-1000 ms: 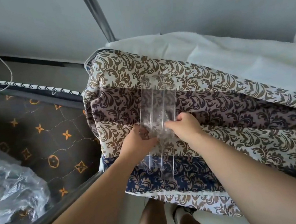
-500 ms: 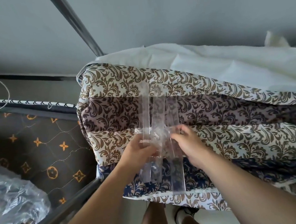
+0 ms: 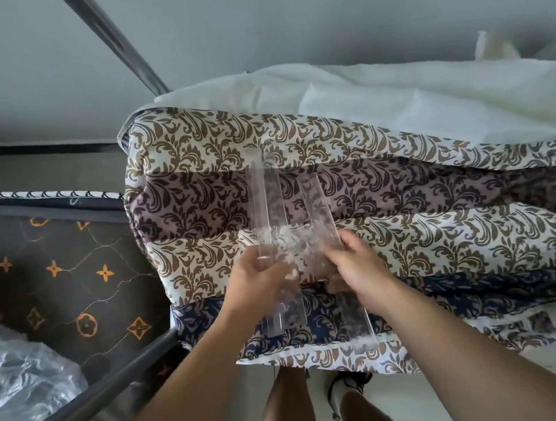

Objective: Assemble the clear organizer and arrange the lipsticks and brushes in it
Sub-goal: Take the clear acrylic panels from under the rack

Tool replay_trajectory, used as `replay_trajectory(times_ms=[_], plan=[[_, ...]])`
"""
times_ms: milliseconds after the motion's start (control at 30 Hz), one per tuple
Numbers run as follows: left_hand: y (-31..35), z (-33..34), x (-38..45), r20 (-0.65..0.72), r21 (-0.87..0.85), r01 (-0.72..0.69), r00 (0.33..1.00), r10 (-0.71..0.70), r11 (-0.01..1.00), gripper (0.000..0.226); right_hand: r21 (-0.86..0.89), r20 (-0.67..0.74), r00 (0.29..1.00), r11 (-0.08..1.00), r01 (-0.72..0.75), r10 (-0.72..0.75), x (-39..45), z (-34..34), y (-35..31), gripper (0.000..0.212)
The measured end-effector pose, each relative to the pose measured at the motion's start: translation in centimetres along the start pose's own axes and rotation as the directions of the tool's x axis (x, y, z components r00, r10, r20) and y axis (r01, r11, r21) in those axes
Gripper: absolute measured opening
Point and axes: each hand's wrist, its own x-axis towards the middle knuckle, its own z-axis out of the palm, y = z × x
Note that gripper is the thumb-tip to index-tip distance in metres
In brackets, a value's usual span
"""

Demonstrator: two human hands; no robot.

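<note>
Under both your hands lies a folded quilt (image 3: 388, 198) printed with brown and navy scrollwork, its bands stacked one over another, and beyond your fingers a white sheet (image 3: 412, 100) is heaped on top of it. Off to the side of your left hand (image 3: 260, 280) runs a dark metal rail (image 3: 84, 405), with a dark mattress (image 3: 53, 268) patterned in orange motifs past it and crumpled clear plastic wrap (image 3: 16, 378) nearer your elbow. A grey pole (image 3: 118, 45) slants up against the wall ahead. Your left hand grips one clear organizer panel (image 3: 266, 208), fingers curled round its near part; it is a long, see-through strip lying on the quilt and pointing away from you. Your right hand (image 3: 354, 267) holds a second clear panel (image 3: 320, 205) just beside the first, fingers bent over its edge, the strip's near end reaching back past your wrist. Whether the two strips touch between your hands you cannot tell.
</note>
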Motion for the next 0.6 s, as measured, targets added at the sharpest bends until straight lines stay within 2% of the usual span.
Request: replay_trajectory(times_ms=[67, 133, 233, 400, 500, 600], plan=[[0.6, -0.6, -0.8, 0.018, -0.045, 0.014, 1.0, -0.013, 0.999, 0.033, -0.063, -0.041, 0.999, 0.998, 0.02, -0.023, -1.2, -1.4, -0.2, 0.054], [1.7, -0.9, -2.1, 0.048, -0.065, 0.026, 0.999, -0.023, 0.998, 0.032, -0.034, -0.052, 0.997, 0.998, 0.047, -0.049, -3.2, -2.9, -0.8, 0.053], [4.3, -1.1, -5.0, 0.117, -0.062, 0.02, 0.993, -0.013, 0.998, 0.032, 0.048, -0.031, 0.998, 0.997, 0.064, -0.062, -7.4, -4.9, -2.6, 0.041], [8.2, -1.0, -11.4, 0.232, -0.104, -0.058, 0.969, 0.081, 0.993, 0.036, 0.225, 0.028, 0.989, 0.965, 0.138, -0.148, -15.6, -7.2, -4.9, 0.02], [9.5, -0.8, -15.9, 0.264, -0.126, -0.091, 0.957, 0.121, 0.988, 0.045, 0.31, 0.034, 0.982, 0.936, 0.168, -0.187, -20.4, -8.0, -5.3, 0.029], [10.0, -0.7, -21.1, 0.299, -0.067, -0.153, 0.94, 0.166, 0.986, 0.051, 0.337, 0.046, 0.978, 0.925, 0.175, -0.202, -24.8, -8.4, -5.4, 0.037]])
